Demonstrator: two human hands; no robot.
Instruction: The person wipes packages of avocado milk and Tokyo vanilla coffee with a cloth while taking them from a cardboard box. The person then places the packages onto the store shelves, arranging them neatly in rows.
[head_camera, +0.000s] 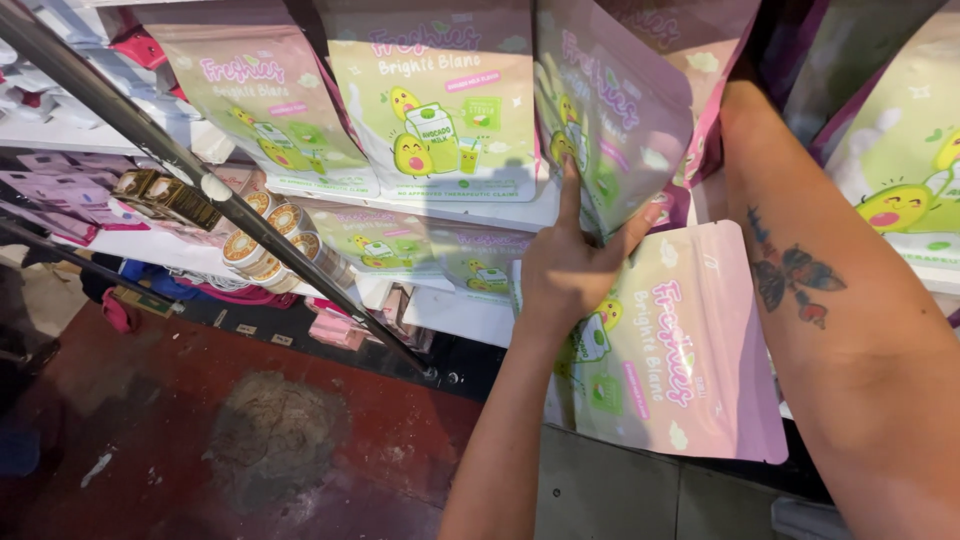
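Note:
My left hand (568, 268) is at the middle of the view, thumb up on the front and fingers behind the lower edge of a tilted pink and green pouch (612, 110). A second pouch of the same kind (690, 350) hangs just below and behind that hand, tilted over the floor; whether the hand also holds it I cannot tell. My right forearm (830, 330), with a butterfly tattoo, reaches up at the right. Its hand is hidden behind the pouches at the top. More such pouches (440, 100) stand upright on the white shelf (500, 212).
A grey metal pole (215, 190) crosses diagonally from upper left to the floor. Round tins (265, 240) and small gold boxes (165, 195) lie on a lower shelf, pink boxes (50, 185) further left. The red floor (150, 420) has a grey worn patch (275, 435).

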